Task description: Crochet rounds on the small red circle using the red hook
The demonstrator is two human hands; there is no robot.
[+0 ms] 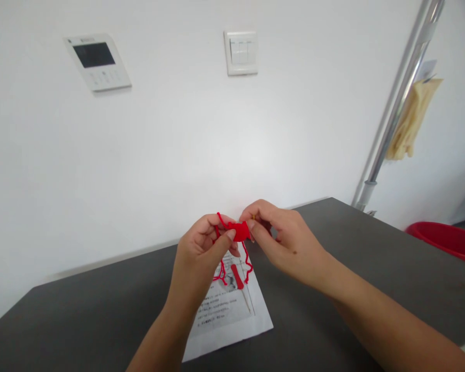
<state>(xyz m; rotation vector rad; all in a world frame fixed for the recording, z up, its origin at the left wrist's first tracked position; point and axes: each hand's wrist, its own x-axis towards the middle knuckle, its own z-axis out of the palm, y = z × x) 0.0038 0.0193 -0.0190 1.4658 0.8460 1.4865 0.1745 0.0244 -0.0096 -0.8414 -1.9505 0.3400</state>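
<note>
A small red crocheted piece (239, 231) is held up above the table between my two hands. My left hand (201, 243) pinches its left side between thumb and fingers, with red yarn (219, 219) running over the fingers. At the right edge of the piece, my right hand (279, 235) is closed in a pinch. A tiny gold-coloured bit (253, 217) shows between its fingers, too small to name. Loose red yarn tails (248, 263) hang below. Behind them is a red-handled pointed tool (237, 277) over a printed sheet (251, 320); I cannot tell whether it is real or printed.
The dark grey table (313, 315) meets a white wall with a control panel (101, 62) and a light switch (241, 52). To the right are a metal pole (399, 103), hanging yellowish gloves (413, 119) and a red basin (442, 240).
</note>
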